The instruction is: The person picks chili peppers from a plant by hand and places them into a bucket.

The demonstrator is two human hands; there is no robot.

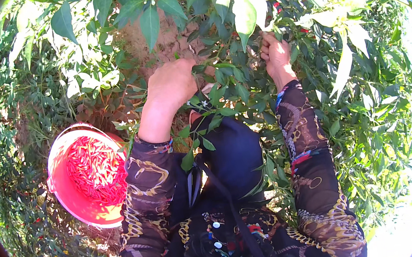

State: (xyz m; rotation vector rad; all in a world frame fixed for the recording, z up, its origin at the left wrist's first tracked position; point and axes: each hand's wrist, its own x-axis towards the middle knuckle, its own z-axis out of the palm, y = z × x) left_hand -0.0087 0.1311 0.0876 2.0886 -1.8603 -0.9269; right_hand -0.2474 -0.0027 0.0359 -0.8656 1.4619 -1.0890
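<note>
My left hand [173,79] is curled with its back to me, beside the leafy stems of a chili pepper plant [224,87]. Its fingers are turned away, so what they hold is hidden. Among the leaves farther right, my right hand [276,52] reaches up with bent fingers. Foliage covers its fingertips, and I cannot tell whether they pinch anything. To the left of my left forearm stands a pinkish-red bucket [59,173] with a raised wire handle. Many small red chili peppers [97,168] lie inside it.
Dense pepper foliage [373,108] surrounds me, with red peppers [278,7] showing among the leaves. Large sunlit leaves [246,13] hang above my hands. Bare soil [164,37] shows between plants ahead. My knee in dark cloth [232,156] is below my hands.
</note>
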